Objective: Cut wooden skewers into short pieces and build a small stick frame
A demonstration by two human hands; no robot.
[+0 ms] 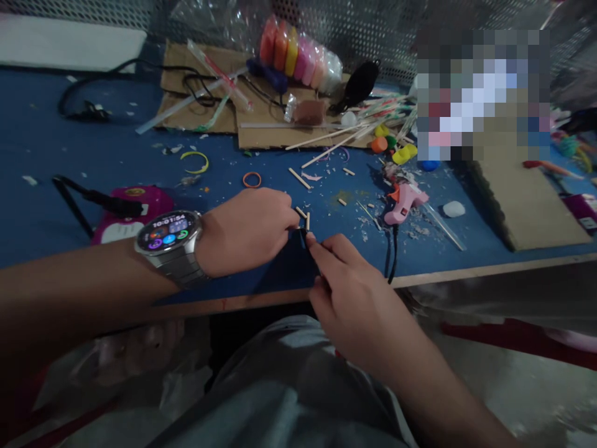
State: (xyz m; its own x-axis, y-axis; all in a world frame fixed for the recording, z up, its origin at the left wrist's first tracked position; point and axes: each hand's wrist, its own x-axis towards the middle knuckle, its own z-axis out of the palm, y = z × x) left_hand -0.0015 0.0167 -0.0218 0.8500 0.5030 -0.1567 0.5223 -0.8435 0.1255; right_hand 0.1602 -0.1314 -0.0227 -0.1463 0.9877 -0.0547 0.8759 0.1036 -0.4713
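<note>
Near the table's front edge, my left hand (249, 230) has its fingers pinched together; what they hold is hidden. My right hand (354, 283) grips a slim dark tool (311, 254), its kind unclear, with the tip close to my left fingertips. Right at that tip lie short pieces of wooden stick (308, 220). A longer stick piece (299, 178) rests a little farther back, and several small cut bits are scattered to the right. An orange ring (252, 180) lies just behind my left hand.
A pink glue gun (405, 204) with a clear glue stick (443, 225) lies to the right. A magenta box (124, 221) with a black cable is beside my left wrist. Behind are cardboard (261, 134), wooden skewers (338, 142), colored clay packs (298, 56) and a cardboard piece (527, 199).
</note>
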